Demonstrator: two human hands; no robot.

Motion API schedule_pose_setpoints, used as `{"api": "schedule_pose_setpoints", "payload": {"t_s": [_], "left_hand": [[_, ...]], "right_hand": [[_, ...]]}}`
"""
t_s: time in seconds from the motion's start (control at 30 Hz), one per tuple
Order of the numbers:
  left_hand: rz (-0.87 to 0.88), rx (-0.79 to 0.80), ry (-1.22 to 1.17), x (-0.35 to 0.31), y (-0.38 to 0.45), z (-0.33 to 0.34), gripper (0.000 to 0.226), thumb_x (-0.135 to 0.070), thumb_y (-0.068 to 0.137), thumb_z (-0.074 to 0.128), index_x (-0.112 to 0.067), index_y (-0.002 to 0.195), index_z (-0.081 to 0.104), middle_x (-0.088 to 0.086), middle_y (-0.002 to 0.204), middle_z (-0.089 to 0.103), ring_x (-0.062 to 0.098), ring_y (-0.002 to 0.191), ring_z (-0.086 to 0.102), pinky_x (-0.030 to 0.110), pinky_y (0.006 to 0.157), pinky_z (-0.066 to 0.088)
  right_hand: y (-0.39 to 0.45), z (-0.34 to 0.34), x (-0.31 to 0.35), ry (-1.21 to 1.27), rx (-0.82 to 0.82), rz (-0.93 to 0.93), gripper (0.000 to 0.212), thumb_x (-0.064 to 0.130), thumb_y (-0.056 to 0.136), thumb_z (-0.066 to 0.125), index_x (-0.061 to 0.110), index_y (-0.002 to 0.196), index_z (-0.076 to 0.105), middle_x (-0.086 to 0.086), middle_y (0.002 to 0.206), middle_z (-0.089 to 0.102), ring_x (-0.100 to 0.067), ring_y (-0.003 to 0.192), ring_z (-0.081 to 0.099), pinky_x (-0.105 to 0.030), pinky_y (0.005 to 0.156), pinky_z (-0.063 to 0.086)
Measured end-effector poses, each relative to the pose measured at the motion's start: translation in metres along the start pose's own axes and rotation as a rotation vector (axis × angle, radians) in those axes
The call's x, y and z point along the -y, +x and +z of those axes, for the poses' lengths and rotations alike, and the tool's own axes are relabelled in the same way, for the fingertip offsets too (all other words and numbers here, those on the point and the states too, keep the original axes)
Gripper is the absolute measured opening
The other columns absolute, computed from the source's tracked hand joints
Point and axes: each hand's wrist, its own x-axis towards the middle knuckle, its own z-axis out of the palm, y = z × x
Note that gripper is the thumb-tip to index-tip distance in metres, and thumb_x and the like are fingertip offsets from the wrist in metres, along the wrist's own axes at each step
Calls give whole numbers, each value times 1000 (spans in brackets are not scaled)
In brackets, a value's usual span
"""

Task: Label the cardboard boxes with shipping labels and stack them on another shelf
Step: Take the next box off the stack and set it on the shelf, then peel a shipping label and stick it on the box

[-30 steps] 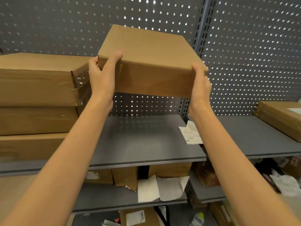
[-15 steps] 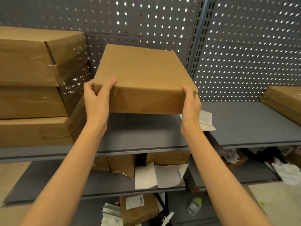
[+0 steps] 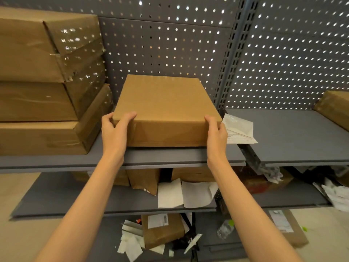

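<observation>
Two hands gripped one cardboard box [image 3: 166, 103] by its near corners. The left hand [image 3: 115, 129] wrapped the near left corner, thumb lying on the top face and fingers curled round the side. The right hand [image 3: 217, 133] clasped the near right corner in the same way, thumb on the near face and fingers round the right side. The box sat between the hands on the grey shelf [image 3: 166, 157], close to its front edge and a little right of the middle.

Just left of the box, at the shelf's left end, stood a stack of three larger boxes [image 3: 47, 82] wrapped in clear film. Just right of the right hand, loose label sheets [image 3: 238, 132] lay across the gap to the neighbouring shelf [image 3: 292, 135]. At that shelf's far right edge another box [image 3: 334, 108] was partly in view. Papers [image 3: 187, 193] and boxes crowded the lower shelves.
</observation>
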Motion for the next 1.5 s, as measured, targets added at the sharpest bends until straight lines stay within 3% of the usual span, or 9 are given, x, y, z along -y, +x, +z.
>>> {"api": "schedule_pose_setpoints", "payload": {"t_s": [0.27, 0.4, 0.5, 0.67, 0.77, 0.87, 1.03, 1.2, 1.5], "left_hand": [[-48, 27, 34, 12, -1, -1, 62, -42, 83, 63, -16, 134, 38, -1, 122, 45, 14, 104, 45, 27, 83, 34], [-43, 38, 44, 14, -3, -2, 61, -41, 85, 62, -16, 135, 37, -2, 122, 45, 14, 105, 44, 27, 84, 33], [-20, 32, 62, 10, -4, -2, 62, -39, 85, 62, -17, 137, 34, -4, 121, 43, 12, 105, 43, 25, 83, 33], [216, -3, 333, -4, 0, -3, 63, -39, 83, 65, -23, 136, 36, 0, 136, 43, 18, 123, 41, 37, 101, 37], [439, 5, 587, -20, -1, 4, 52, -38, 85, 61, -22, 131, 45, 2, 131, 50, 24, 121, 43, 41, 99, 35], [648, 24, 807, -36, -3, 21, 41, -38, 87, 57, -19, 123, 55, 7, 122, 58, 30, 112, 49, 42, 94, 36], [857, 114, 987, -48, -8, 62, 37, -38, 90, 51, -15, 118, 59, 6, 115, 64, 28, 105, 55, 37, 88, 38], [919, 202, 1013, -52, -8, 99, 35, -36, 89, 50, -14, 114, 59, 6, 116, 64, 29, 109, 53, 37, 88, 35], [976, 293, 990, -44, -21, 150, 30, -35, 90, 49, -13, 109, 60, 7, 108, 64, 30, 101, 54, 36, 82, 36]], "right_hand": [[1, -2, -8, -12, 21, 17, 46, 37, 90, 55, 17, 131, 48, 3, 127, 52, -11, 113, 47, -26, 87, 34], [3, -1, -10, -21, 19, 16, 55, 40, 89, 56, 16, 138, 43, 3, 136, 48, -14, 124, 44, -32, 103, 36], [3, -2, -11, -17, 29, 8, 55, 40, 90, 56, 16, 138, 44, 3, 136, 49, -14, 125, 44, -32, 104, 36], [4, -8, -5, -69, 34, -53, 58, 39, 90, 57, 15, 140, 41, 4, 141, 44, -13, 130, 39, -31, 105, 35], [8, -13, 4, -104, 17, -154, 52, 34, 93, 55, 15, 139, 42, 4, 138, 45, -10, 128, 40, -24, 100, 34], [16, -20, 12, -197, -35, -270, 40, 27, 93, 56, 15, 131, 49, 0, 132, 53, -12, 123, 47, -29, 104, 38], [35, -38, 25, -408, -77, -431, 33, 20, 92, 56, 13, 124, 54, -1, 126, 57, -12, 119, 50, -23, 97, 39], [53, -55, 31, -674, -126, -555, 30, 23, 91, 55, 17, 120, 56, 1, 123, 58, -15, 116, 50, -25, 90, 38], [77, -94, 31, -788, -135, -512, 28, 22, 91, 53, 16, 118, 56, 1, 121, 57, -16, 114, 51, -28, 89, 39]]}}
